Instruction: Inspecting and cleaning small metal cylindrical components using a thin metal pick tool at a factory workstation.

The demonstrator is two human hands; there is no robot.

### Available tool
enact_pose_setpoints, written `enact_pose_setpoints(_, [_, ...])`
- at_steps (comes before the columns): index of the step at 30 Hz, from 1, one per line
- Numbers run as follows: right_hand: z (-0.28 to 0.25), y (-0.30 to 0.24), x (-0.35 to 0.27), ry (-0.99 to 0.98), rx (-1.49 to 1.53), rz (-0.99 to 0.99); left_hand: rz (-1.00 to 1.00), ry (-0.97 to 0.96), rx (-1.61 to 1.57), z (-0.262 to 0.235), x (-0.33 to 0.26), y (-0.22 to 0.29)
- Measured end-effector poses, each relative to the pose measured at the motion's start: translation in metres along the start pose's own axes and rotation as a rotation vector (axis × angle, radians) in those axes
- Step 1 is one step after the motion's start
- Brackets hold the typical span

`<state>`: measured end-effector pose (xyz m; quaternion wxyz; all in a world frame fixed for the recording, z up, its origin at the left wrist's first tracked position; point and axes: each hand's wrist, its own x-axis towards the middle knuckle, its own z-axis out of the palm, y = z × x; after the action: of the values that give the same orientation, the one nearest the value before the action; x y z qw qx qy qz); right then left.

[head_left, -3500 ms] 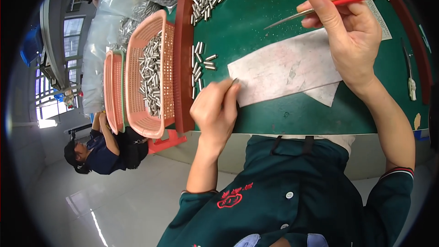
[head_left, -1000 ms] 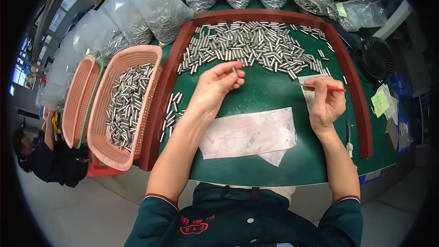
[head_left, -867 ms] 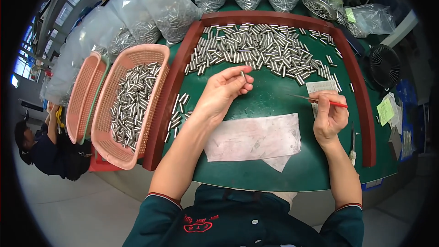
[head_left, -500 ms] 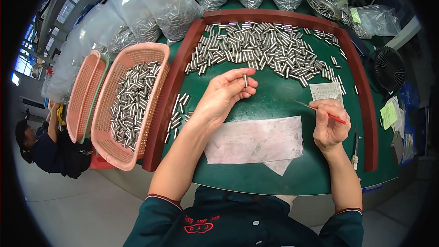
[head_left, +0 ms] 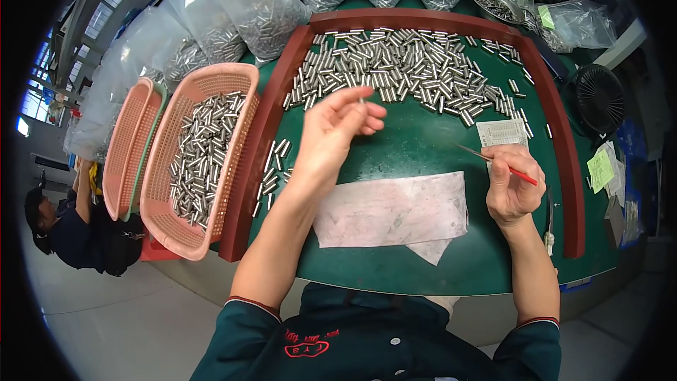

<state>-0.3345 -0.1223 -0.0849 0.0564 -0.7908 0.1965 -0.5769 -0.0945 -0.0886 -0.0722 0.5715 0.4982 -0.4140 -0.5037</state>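
My left hand [head_left: 337, 121] is raised over the green table, fingers curled. Between thumb and fingertips the end of a small metal pin [head_left: 362, 100] shows; the rest is hidden. Beyond it spreads a heap of short shiny steel pins [head_left: 395, 63]. My right hand [head_left: 517, 180] grips a thin pointed tool with a red handle [head_left: 520, 175], its tip directed left and away from me. A stained pale cloth [head_left: 391, 212] lies flat between my forearms. Just past the right hand is a printed paper slip [head_left: 503, 134].
A dark red wooden frame [head_left: 575, 197] borders the work area. To the left stand a pink basket of pins [head_left: 247, 99] and another pink basket [head_left: 116, 162]. Bags of pins [head_left: 268, 28] line the back. A black fan [head_left: 599, 102] is at right; a person [head_left: 77, 222] sits far left.
My left hand has moved left and slightly away from me, turning so its pin shows less. The right hand with the red-handled tool has shifted only slightly.
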Motion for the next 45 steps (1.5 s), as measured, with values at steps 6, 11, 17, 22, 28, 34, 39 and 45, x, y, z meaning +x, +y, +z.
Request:
enact_pose_setpoints(6, [-0.002, 0.0, -0.002, 0.003, -0.004, 0.003, 0.91, 0.616, 1.057, -0.026, -0.023, 0.056])
enact_pose_setpoints(11, [-0.001, -0.004, 0.002, -0.001, 0.02, -0.014, 0.855, 0.971, 1.594, -0.078, -0.04, 0.088])
enact_pose_setpoints(17, [-0.002, -0.002, -0.002, 0.006, 0.006, -0.012, 0.812, 0.675, 1.175, -0.049, -0.018, 0.065])
enact_pose_setpoints(22, [0.0, -0.004, 0.0, 0.009, 0.002, -0.006, 0.696, 0.579, 1.172, -0.034, 0.0, 0.051])
enact_pose_setpoints(28, [-0.004, -0.006, 0.001, -0.023, 0.003, -0.027, 0.616, 0.572, 1.17, -0.03, 0.008, 0.047])
enact_pose_setpoints(34, [-0.002, -0.005, 0.001, -0.033, -0.011, -0.037, 0.722, 0.496, 1.28, -0.043, 0.011, 0.024])
enact_pose_setpoints(39, [0.0, -0.006, 0.003, -0.013, -0.027, -0.058, 0.524, 0.36, 1.342, -0.05, 0.013, 0.001])
enact_pose_setpoints(45, [0.0, -0.007, 0.004, -0.014, -0.039, -0.075, 0.517, 0.391, 1.511, -0.049, 0.026, -0.012])
